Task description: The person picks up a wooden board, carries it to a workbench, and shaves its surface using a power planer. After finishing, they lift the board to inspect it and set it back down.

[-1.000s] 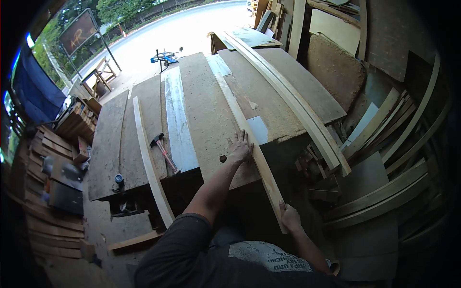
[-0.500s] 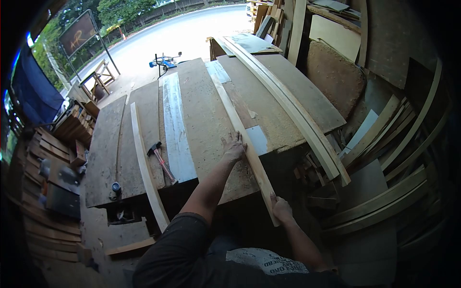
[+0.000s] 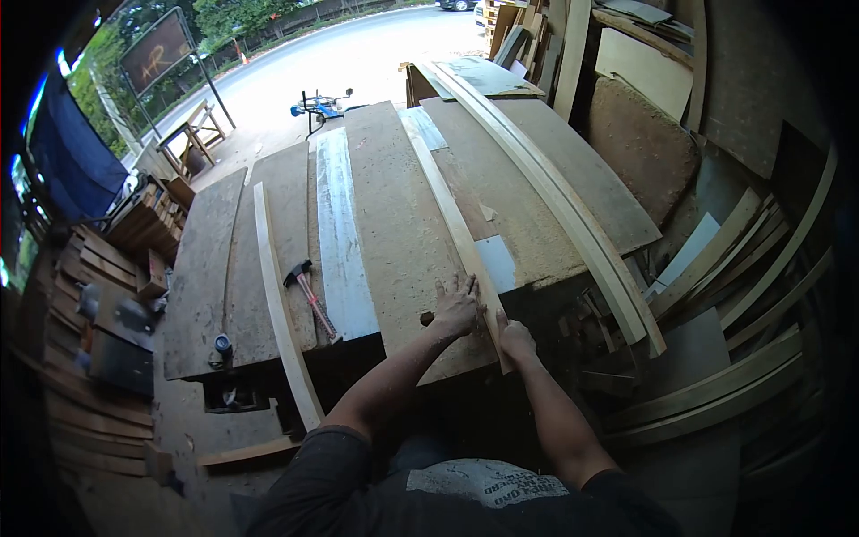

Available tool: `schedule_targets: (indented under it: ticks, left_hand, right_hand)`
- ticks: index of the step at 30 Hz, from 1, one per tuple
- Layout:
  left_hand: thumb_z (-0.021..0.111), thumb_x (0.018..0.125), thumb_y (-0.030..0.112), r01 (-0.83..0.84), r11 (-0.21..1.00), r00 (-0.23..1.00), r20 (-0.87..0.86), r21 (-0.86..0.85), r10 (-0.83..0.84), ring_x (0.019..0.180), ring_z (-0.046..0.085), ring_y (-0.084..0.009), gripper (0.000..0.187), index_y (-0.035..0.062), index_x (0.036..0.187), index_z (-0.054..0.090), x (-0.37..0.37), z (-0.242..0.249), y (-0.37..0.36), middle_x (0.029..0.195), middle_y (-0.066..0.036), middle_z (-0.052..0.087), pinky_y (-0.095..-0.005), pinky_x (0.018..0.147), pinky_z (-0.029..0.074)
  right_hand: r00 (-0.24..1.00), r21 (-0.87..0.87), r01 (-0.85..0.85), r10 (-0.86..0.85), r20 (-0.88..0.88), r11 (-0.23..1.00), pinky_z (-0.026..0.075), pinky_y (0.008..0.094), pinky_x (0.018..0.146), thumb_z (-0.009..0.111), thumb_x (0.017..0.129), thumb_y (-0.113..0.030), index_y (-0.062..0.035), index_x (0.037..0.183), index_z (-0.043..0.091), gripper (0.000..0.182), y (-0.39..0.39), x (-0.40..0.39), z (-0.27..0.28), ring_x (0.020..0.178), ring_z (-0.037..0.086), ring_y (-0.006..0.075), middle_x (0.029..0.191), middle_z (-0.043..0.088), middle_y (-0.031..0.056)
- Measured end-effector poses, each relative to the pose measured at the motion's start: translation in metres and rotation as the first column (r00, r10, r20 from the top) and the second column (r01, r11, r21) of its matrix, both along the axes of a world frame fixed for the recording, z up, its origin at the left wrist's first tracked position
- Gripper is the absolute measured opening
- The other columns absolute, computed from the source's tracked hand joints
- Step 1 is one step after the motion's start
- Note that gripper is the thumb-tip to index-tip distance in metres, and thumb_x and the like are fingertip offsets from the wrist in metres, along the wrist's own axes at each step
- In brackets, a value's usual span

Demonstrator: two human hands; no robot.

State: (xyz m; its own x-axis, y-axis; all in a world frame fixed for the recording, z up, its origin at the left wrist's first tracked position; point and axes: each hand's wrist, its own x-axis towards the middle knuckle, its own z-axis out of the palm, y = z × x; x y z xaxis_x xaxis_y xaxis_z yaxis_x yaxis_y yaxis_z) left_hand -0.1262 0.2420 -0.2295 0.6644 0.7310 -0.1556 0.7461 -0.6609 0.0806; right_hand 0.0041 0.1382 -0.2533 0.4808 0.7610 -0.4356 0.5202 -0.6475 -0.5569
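A long pale wooden strip (image 3: 450, 212) runs lengthwise over the sawdust-covered worktable (image 3: 385, 233), its near end past the table's front edge. My left hand (image 3: 458, 306) lies against the strip's left side, fingers spread and pointing away from me. Just ahead of the near end, my right hand (image 3: 516, 342) is closed around the strip's right edge; its fingertips are partly hidden. Beside my left wrist is a small dark brown piece (image 3: 427, 318) that I cannot make out. Left of my arms, a claw hammer (image 3: 310, 300) with a red handle rests on the table.
Another wooden strip (image 3: 279, 300) lies to the left, near a small round can-like item (image 3: 222, 344). Paired long boards (image 3: 564, 201) span the right side. Offcuts (image 3: 716, 255) lean at far right. Beyond the table are a blue bicycle-like object (image 3: 324, 106) and a road.
The strip's near end has shifted away from me. My right hand has moved forward with it, while my left hand has come back nearer, so the hands are closer together. The view has shifted slightly.
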Motion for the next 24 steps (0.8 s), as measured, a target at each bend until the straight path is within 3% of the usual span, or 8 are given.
schedule_targets:
  ticks: [10, 13, 15, 17, 18, 20, 22, 24]
  left_hand:
    - [0.039, 0.097, 0.047, -0.105, 0.992, 0.992, 0.061, -0.067, 0.109, 0.147, 0.010, -0.0357, 0.069, 0.0083, 0.151, 0.023, 0.007, -0.001, 0.048, 0.160, -0.005, 0.014, -0.0673, 0.111, 0.011]
    - [0.043, 0.095, 0.047, -0.108, 0.992, 0.987, 0.108, -0.071, 0.115, 0.147, 0.011, -0.0360, 0.070, 0.0081, 0.151, 0.025, 0.004, 0.007, 0.041, 0.160, -0.006, 0.016, -0.0651, 0.112, 0.013]
    - [0.045, 0.095, 0.047, -0.112, 0.991, 0.978, 0.168, -0.072, 0.123, 0.146, 0.013, -0.0365, 0.070, 0.0079, 0.150, 0.026, 0.001, 0.011, 0.032, 0.160, -0.006, 0.018, -0.0633, 0.113, 0.015]
    - [0.052, 0.091, 0.049, -0.236, 0.972, 0.804, 0.558, -0.018, 0.206, 0.143, 0.023, -0.0362, 0.074, 0.0049, 0.147, 0.031, -0.007, 0.012, 0.036, 0.156, -0.012, 0.025, -0.0615, 0.110, 0.023]
    - [0.052, 0.091, 0.049, -0.231, 0.973, 0.805, 0.559, -0.014, 0.199, 0.143, 0.023, -0.0362, 0.074, 0.0049, 0.147, 0.031, -0.011, 0.010, 0.045, 0.156, -0.012, 0.025, -0.0615, 0.110, 0.023]
    - [0.052, 0.091, 0.055, -0.222, 0.873, 0.334, 0.808, -0.433, 0.486, 0.137, 0.036, -0.0355, 0.075, 0.0037, 0.143, 0.036, -0.011, 0.013, 0.068, 0.150, -0.018, 0.033, -0.0580, 0.108, 0.029]
    - [0.052, 0.090, 0.061, 0.048, 0.738, 0.221, 0.728, -0.673, 0.649, 0.131, 0.043, -0.0332, 0.077, 0.0035, 0.140, 0.040, -0.006, 0.055, 0.070, 0.144, -0.021, 0.040, -0.0539, 0.106, 0.032]
    - [0.048, 0.089, 0.067, 0.315, 0.659, 0.122, 0.717, -0.683, 0.686, 0.129, 0.043, -0.0314, 0.081, 0.0024, 0.138, 0.042, 0.016, 0.106, 0.037, 0.139, -0.018, 0.045, -0.0473, 0.105, 0.035]
  right_hand:
    - [0.998, 0.043, -0.019, 0.016, 0.064, 0.999, 0.043, 0.0509, 0.098, 0.024, 0.095, -0.066, 0.0001, 0.114, 0.065, 0.079, 0.061, 0.009, -0.023, 0.115, 0.056, 0.0448, 0.117, 0.061, 0.0298]
    - [0.997, 0.110, -0.059, 0.053, 0.059, 0.992, 0.045, 0.0513, 0.095, 0.024, 0.094, -0.066, -0.0026, 0.115, 0.065, 0.078, 0.051, 0.008, -0.031, 0.110, 0.057, 0.0461, 0.112, 0.063, 0.0299]
    - [0.997, 0.255, -0.005, -0.016, 0.080, 0.967, 0.046, 0.0523, 0.091, 0.024, 0.094, -0.067, -0.0046, 0.108, 0.068, 0.078, 0.034, 0.002, -0.038, 0.107, 0.058, 0.0462, 0.108, 0.064, 0.0290]
    - [0.999, 0.327, 0.013, -0.029, 0.045, 0.945, 0.046, 0.0529, 0.090, 0.023, 0.094, -0.068, -0.0046, 0.106, 0.068, 0.079, 0.006, 0.003, -0.039, 0.107, 0.058, 0.0467, 0.107, 0.064, 0.0285]
    - [0.999, 0.376, 0.039, -0.043, 0.001, 0.926, 0.046, 0.0535, 0.089, 0.022, 0.094, -0.069, -0.0046, 0.103, 0.068, 0.080, -0.015, 0.003, -0.040, 0.106, 0.057, 0.0473, 0.107, 0.064, 0.0280]
    - [0.999, 0.464, 0.037, -0.014, -0.052, 0.885, 0.048, 0.0499, 0.084, 0.022, 0.093, -0.070, -0.0043, 0.102, 0.067, 0.080, -0.059, 0.010, -0.033, 0.101, 0.061, 0.0426, 0.101, 0.066, 0.0248]
    - [0.995, 0.546, 0.040, 0.019, -0.101, 0.837, 0.050, 0.0462, 0.080, 0.022, 0.093, -0.071, -0.0040, 0.102, 0.067, 0.081, -0.100, 0.011, -0.035, 0.096, 0.065, 0.0380, 0.095, 0.068, 0.0216]
    - [0.859, 0.541, 0.203, 0.116, -0.499, 0.816, 0.050, 0.0357, 0.069, 0.027, 0.091, -0.074, -0.0021, 0.100, 0.065, 0.082, -0.138, 0.009, -0.042, 0.079, 0.066, 0.0215, 0.080, 0.066, 0.0108]
